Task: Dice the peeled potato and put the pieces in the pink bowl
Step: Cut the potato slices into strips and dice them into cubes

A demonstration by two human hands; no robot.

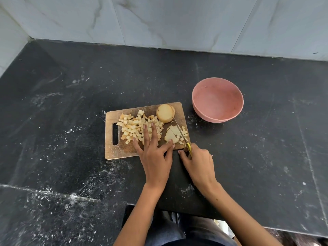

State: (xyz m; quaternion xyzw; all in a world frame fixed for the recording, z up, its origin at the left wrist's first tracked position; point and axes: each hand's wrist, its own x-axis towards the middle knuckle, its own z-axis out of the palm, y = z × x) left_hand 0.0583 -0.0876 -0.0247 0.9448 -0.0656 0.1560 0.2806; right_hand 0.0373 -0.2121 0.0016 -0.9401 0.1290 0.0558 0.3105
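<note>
Wooden rectangular cutting board (113, 151) lies on the black stone worktop (71, 103), carrying a heap of diced potato cubes (134, 126). The left hand (154, 157) lies flat, fingers straight and spread; its thumb presses a partly cut pale potato slab (171, 136) near the board's right edge. The right hand (198, 164) grips the yellow-handled knife (180, 133), blade across that slab. An uncut round potato piece (165, 113) sits at the far edge. The pink round bowl (217, 101) stands apart, to the right, with open worktop around it.
</note>
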